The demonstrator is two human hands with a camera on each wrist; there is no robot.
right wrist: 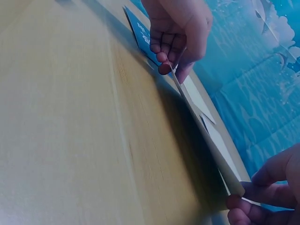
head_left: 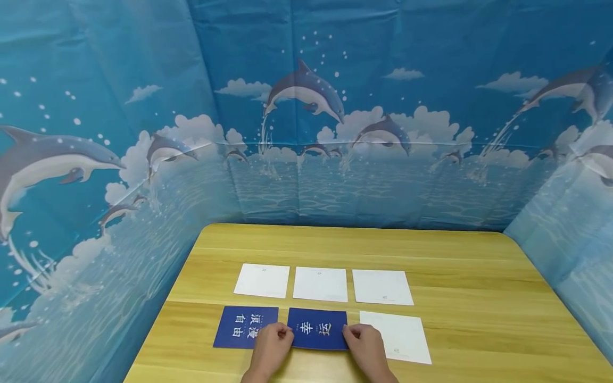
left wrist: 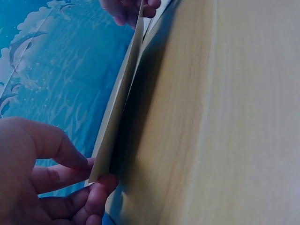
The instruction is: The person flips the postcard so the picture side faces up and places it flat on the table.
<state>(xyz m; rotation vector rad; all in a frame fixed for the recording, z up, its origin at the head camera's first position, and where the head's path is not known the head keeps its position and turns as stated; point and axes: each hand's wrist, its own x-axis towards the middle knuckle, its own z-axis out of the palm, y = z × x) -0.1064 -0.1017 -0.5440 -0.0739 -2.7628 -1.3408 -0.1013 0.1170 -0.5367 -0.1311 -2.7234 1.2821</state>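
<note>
A dark blue card (head_left: pixel 316 329) with white and gold characters is held between both hands at the front middle. My left hand (head_left: pixel 271 348) pinches its left edge near the front corner between thumb and fingers. Its right edge is pinched by my right hand (head_left: pixel 367 348). In both wrist views the card appears edge-on, raised off the table on the near side, with a shadow below. Another blue card (head_left: pixel 227 325) with white characters lies left, partly covered by my left hand. To the right lies a white card (head_left: pixel 402 336), partly behind my right hand.
Behind them, a row of three white cards, left (head_left: pixel 262 281), middle (head_left: pixel 320 284) and right (head_left: pixel 382 287), lies flat on the wooden table (head_left: pixel 469 314). A blue curtain (head_left: pixel 364 186) printed with dolphins stands along the back and sides.
</note>
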